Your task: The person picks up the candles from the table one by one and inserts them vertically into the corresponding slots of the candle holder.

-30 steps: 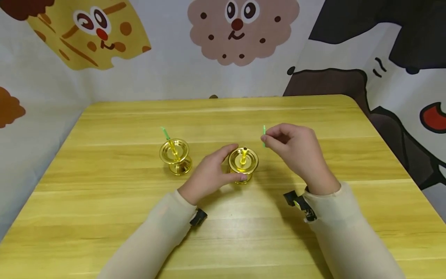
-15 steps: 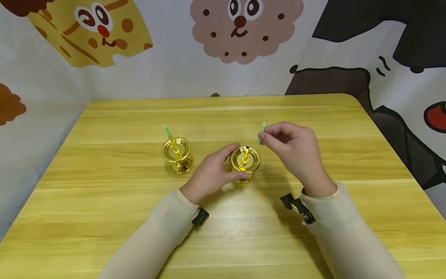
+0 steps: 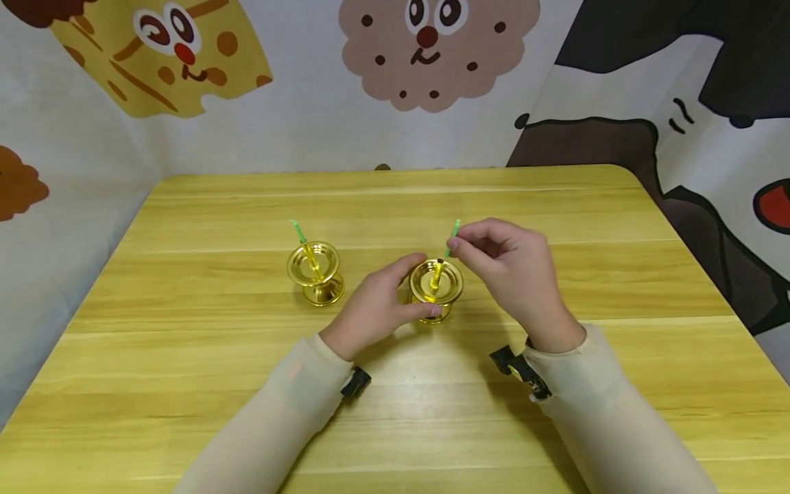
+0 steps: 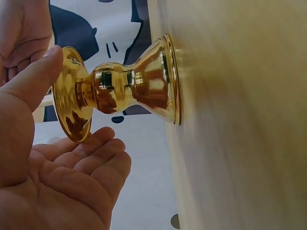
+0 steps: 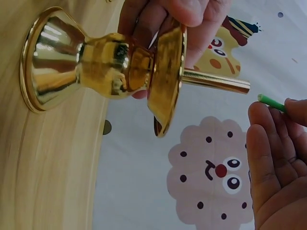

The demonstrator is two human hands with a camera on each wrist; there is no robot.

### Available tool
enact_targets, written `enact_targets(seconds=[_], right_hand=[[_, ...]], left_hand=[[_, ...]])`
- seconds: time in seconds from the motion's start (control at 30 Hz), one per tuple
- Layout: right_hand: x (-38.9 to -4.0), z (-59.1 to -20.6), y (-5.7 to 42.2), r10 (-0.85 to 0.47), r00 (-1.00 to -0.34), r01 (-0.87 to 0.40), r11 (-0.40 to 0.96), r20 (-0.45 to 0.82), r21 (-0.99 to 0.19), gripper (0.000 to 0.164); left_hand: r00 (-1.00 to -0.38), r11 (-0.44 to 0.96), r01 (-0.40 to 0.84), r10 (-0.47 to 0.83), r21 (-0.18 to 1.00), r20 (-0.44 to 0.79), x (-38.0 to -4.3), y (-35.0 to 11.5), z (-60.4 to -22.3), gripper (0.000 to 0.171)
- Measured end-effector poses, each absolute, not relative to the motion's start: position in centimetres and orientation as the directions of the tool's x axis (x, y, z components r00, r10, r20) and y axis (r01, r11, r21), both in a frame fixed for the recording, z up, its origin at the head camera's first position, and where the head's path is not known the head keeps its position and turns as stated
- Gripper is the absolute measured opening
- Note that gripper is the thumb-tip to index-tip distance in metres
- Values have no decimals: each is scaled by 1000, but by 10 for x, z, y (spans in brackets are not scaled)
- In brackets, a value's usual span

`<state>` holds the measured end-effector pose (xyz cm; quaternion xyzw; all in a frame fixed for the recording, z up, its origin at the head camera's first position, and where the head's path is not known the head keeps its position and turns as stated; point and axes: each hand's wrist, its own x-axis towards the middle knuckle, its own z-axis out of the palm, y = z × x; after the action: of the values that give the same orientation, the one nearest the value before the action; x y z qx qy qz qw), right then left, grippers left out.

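Note:
A gold candle holder (image 3: 435,281) with a round dish, a waisted stem and a flared foot stands upright on the table. My left hand (image 3: 384,297) grips its dish, thumb on the near side and fingers at the far side. From the dish rises a narrow gold tube (image 5: 216,80) with a dark open top. My right hand (image 3: 507,274) pinches a thin green stick (image 5: 272,103) with a pale tip between thumb and fingertips. In the right wrist view the stick's lower end is just off the tube's mouth, with a small gap between them.
A second gold candle holder (image 3: 324,290) stands to the left, with another green stick (image 3: 299,231) upright in its tube, tip bent. Beneath everything is a light wood table (image 3: 204,329). A cartoon-printed cloth (image 3: 296,130) hangs behind the table's far edge.
My right hand has moved left with the green stick, from beside the candle holder to close over its tube, and the stick now leans slightly. My left hand keeps its grip.

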<state>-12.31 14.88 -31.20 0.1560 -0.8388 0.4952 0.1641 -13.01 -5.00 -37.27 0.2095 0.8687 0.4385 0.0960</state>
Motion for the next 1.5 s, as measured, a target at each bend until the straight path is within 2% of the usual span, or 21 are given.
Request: enact_targets(seconds=[0.3, 0.7, 1.5], right_hand=[[-122, -315, 144, -114, -904, -412, 494, 412, -766, 5], [-123, -320, 143, -170, -882, -457, 535, 439, -711, 4], [-124, -321, 146, -233, -923, -382, 629, 305, -677, 3]], left_hand=[[-892, 532, 276, 452, 800, 7, -130, -50, -371, 84], [-892, 538, 295, 452, 789, 24, -130, -51, -373, 82], [-893, 533, 298, 449, 792, 34, -129, -52, -372, 82]])
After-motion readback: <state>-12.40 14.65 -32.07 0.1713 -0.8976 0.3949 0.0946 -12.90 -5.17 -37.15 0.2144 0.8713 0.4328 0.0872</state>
